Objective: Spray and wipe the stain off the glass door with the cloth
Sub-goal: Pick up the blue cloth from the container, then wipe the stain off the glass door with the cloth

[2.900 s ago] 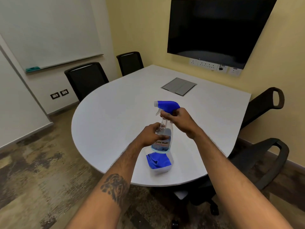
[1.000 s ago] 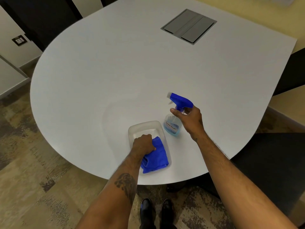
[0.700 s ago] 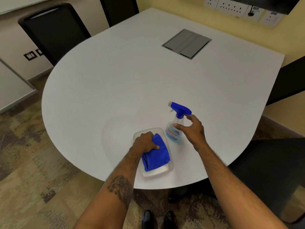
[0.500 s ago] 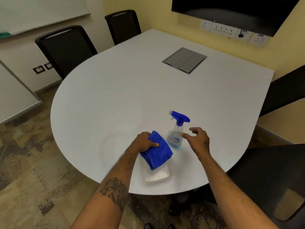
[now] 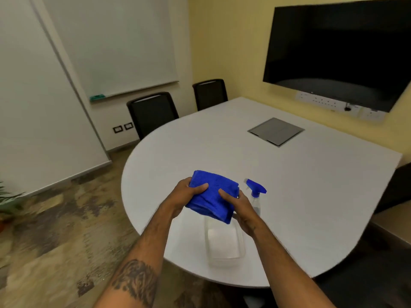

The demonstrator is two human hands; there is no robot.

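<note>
A folded blue cloth is held up above the white table between both hands. My left hand grips its left side and my right hand grips its right side. Below the cloth, an empty clear plastic tray rests near the table's front edge. The spray bottle, clear with a blue trigger head, stands upright on the table just right of my right hand, partly hidden by it. A frosted glass panel fills the left of the view; no stain shows on it.
Two black chairs stand at the table's far left side, another dark chair at the right edge. A grey cable hatch is set in the table. A dark screen hangs on the yellow wall. A whiteboard hangs beyond the panel.
My right hand set the bottle on the table and let go. My left hand lifted the cloth out of the tray, and my right hand joined it on the cloth. The view turned left.
</note>
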